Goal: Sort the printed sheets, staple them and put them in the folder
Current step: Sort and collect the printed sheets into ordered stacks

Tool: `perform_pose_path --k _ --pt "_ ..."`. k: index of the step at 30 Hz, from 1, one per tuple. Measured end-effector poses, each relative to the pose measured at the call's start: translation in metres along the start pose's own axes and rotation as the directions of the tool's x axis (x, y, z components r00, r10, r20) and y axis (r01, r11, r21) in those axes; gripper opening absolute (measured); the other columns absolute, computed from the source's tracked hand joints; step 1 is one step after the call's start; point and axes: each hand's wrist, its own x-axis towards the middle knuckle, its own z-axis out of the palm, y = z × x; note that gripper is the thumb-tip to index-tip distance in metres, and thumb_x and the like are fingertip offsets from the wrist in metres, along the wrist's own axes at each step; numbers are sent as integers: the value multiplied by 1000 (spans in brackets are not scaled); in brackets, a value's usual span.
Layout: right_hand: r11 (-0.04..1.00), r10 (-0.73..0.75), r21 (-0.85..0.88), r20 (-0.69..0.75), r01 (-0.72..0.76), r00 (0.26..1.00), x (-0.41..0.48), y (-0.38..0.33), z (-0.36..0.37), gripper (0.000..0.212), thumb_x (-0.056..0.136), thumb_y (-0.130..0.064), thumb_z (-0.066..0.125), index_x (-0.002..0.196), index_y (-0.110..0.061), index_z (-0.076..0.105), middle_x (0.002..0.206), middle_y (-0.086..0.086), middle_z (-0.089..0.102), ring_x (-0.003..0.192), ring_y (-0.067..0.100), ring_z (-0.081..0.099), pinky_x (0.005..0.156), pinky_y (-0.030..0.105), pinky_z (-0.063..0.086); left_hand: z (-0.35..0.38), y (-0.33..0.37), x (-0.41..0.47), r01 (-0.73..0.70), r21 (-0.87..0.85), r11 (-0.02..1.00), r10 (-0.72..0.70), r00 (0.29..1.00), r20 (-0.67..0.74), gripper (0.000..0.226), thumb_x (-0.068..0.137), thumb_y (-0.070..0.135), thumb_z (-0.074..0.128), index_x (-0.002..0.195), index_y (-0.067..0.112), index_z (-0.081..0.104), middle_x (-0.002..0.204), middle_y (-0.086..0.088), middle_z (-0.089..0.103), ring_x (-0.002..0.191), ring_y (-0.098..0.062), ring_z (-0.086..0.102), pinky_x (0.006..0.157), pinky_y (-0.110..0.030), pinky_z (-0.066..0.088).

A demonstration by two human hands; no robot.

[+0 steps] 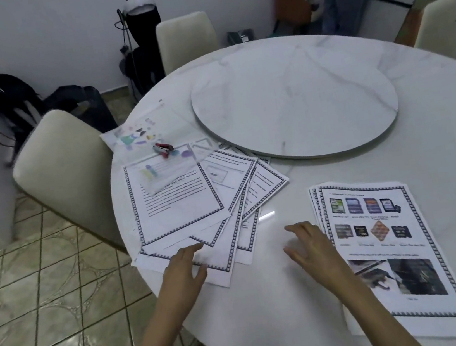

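**Round Table: Surface Contents**

The round white marble-pattern table (436, 143) carries a raised circular turntable of the same marble finish (292, 99), well beyond both hands. A fanned spread of border-printed white sheets (196, 206) lies under and beyond the left hand (184, 269). A squared stack of sheets with colour pictures (390, 249) lies just beside the right hand (310, 249). A translucent plastic folder with pastel shapes (154, 136) lies beyond the spread, with a small red stapler (162, 149) on it.

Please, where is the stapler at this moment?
The stapler lies on the transparent folder at the table's left side, just beyond the fanned sheets, left of the turntable.
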Motion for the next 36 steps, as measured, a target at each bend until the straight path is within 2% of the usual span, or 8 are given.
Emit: perform_pose_path --k 7,12,14,17,22,28,32,36 --pt "998 39 -56 -17 -40 999 31 -69 49 44 88 -24 59 129 -13 49 125 7 52 114 25 49 87 29 36 -56 -64 39 -38 33 999 36 998 50 42 88 15 58 129 14 50 128 -5 55 116 -23 50 94 -30 39" --pt "997 66 -43 -16 -66 998 45 -104 70 43 91 -27 53 132 -14 46 128 4 48 119 22 45 85 22 27 -82 -90 58 -54 16 998 52 994 99 39 88 11 57 127 11 53 125 -8 57 116 -26 51 91 -28 38" --pt "998 52 -44 -8 -52 999 50 -113 74 43 87 -29 52 126 -10 52 120 9 54 112 27 52 84 26 32 -91 -98 67 -27 -8 1000 27 996 82 38 88 9 57 125 10 55 124 -10 57 117 -28 50 92 -30 38" --pt "998 46 -39 14 -45 999 62 -119 75 48 82 -32 49 124 -8 55 117 11 56 109 27 54 87 31 40 -95 -108 79 14 -15 1000 -13 997 77 39 86 6 59 125 9 55 125 -13 57 116 -31 51 92 -33 39" --pt "999 33 -32 -1 -33 999 85 -118 70 41 88 -21 59 127 -9 51 119 9 54 111 24 51 88 24 35 -85 -109 88 29 -13 999 -28 995 94 40 87 8 58 126 8 54 125 -12 56 116 -30 50 94 -33 38" --pt "998 69 5 16 -69 997 109 -111 66 42 88 -15 60 128 -5 50 121 13 51 112 27 49 94 29 37 -87 -112 105 29 -7 1000 -28 997 74 38 87 6 57 126 8 54 126 -13 56 116 -31 47 96 -32 35" --pt "996 93 2 -19 -93 996 121 -114 64 41 88 -15 60 127 -5 50 121 13 51 112 26 48 93 28 36 -98 -115 123 -11 1 1000 11 998 69 38 88 6 57 126 8 53 127 -11 55 117 -30 47 95 -32 36" --pt "991 132 -18 -19 -133 991 135 -123 70 43 88 -17 60 128 -6 49 123 12 50 114 26 46 94 27 34 -105 -121 151 -104 15 994 101 987 121 37 90 10 54 127 10 52 127 -8 56 118 -24 49 93 -25 36"
